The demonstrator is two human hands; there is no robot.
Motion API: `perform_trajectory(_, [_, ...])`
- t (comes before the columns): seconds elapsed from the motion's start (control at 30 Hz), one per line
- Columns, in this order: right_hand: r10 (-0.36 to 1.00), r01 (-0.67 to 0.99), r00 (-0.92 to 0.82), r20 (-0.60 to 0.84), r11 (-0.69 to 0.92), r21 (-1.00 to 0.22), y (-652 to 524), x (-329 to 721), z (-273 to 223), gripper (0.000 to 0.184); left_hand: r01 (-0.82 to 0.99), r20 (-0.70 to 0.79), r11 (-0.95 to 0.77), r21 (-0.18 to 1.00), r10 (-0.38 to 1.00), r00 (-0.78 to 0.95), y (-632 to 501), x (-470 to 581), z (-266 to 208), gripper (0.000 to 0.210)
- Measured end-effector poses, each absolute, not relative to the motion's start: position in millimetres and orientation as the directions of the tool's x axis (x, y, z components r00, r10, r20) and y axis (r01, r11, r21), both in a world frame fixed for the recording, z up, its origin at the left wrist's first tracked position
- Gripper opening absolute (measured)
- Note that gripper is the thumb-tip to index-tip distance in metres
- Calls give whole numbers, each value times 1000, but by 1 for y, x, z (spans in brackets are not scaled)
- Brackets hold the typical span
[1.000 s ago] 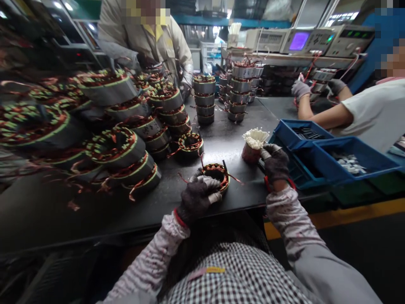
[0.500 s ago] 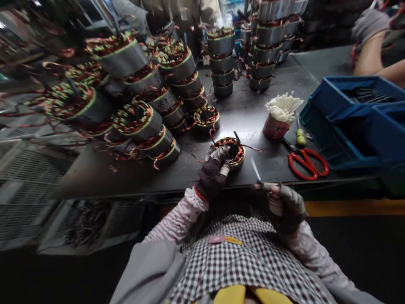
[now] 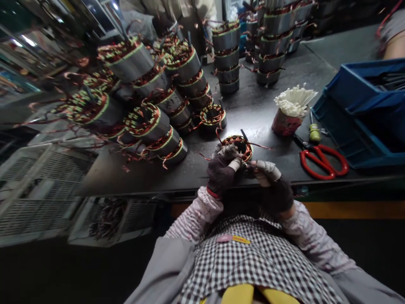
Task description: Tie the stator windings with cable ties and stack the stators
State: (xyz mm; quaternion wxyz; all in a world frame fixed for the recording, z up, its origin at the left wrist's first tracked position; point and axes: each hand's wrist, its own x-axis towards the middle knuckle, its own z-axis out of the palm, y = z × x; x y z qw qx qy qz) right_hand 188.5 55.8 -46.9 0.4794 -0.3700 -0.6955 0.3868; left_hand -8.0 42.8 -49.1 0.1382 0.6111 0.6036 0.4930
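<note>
1. While the left hand [image 3: 221, 171] has its grip closed on the copper-wound stator's [image 3: 248, 152] near-left rim, the right hand [image 3: 274, 183] sits near-right; its grip and contents I cannot tell.
2. Steady the stator, keeping copper leads [image 3: 260, 146] free.
3. Mind the bench's [image 3: 148, 177] near edge; open room lies right, toward the red-handled scissors [image 3: 323, 159].

This is a factory workshop: copper-wound metal rings [image 3: 145, 88] stand stacked left on a dark workbench [image 3: 245, 101], blue parts bins [image 3: 354, 93] right, a yellow floor stripe [image 3: 348, 210] near.
</note>
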Motion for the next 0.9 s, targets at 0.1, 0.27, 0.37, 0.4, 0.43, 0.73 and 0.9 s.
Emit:
perform_trajectory(0.1, [948, -47, -252, 197, 191, -980, 63, 185, -37, 31, 486, 449, -266, 833, 837, -312, 44, -6, -53, 13])
perform_trajectory(0.27, [929, -33, -354, 109, 103, -994, 68, 181, -22, 31, 583, 495, -301, 755, 844, -205, 40, -11, -46, 8])
perform_trajectory(0.37, [912, 77, -379, 156, 198, -977, 76, 176, -16, 28, 624, 468, -266, 735, 864, -183, 39, -13, -42, 7])
perform_trajectory(0.4, [908, 122, -381, 175, 236, -964, 79, 175, -14, 28, 632, 462, -259, 731, 869, -178, 39, -13, -41, 7])
perform_trajectory(0.43, [904, 165, -382, 193, 272, -948, 82, 174, -13, 29, 632, 461, -259, 730, 870, -175, 39, -13, -40, 8])
perform_trajectory(0.73, [911, 172, -358, 204, 279, -945, 79, 178, -14, 30, 605, 455, -271, 749, 874, -172, 39, -11, -36, 9])
perform_trajectory(0.9, [922, 165, -343, 179, 247, -955, 80, 175, -14, 36, 619, 442, -263, 740, 884, -153, 39, -11, -35, 11])
